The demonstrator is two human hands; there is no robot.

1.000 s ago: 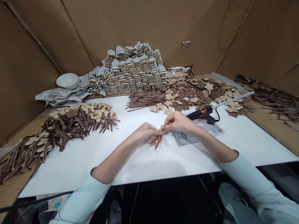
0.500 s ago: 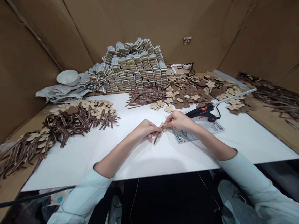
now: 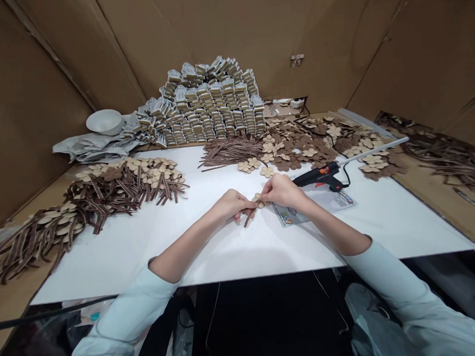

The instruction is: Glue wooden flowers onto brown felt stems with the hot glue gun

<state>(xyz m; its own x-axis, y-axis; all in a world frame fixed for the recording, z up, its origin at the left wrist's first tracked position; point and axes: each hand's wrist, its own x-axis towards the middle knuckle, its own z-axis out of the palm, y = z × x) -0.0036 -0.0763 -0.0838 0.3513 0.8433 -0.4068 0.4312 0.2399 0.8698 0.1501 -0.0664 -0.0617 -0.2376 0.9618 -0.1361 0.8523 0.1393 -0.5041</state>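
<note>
Head cam: left hand (image 3: 234, 204) and right hand (image 3: 279, 189) both have fingertips pinched shut on one small beige flower (image 3: 259, 203) above the white board (image 3: 145, 255), brown striped ribbon (image 3: 248, 218) poking out below.

A white bowl (image 3: 104, 122) sits by crumpled grey bags (image 3: 95, 148) at far left, beside a tall bank of stacked, pale-edged blocks (image 3: 214, 103). Brown cardboard walls (image 3: 218, 22) rise behind, a small pinkish object (image 3: 296, 60) on the far one, right of the bank. At near left, a black cable (image 3: 47, 314) stretches sideways, while thin pale cords (image 3: 213, 310) hang in the near middle
</note>
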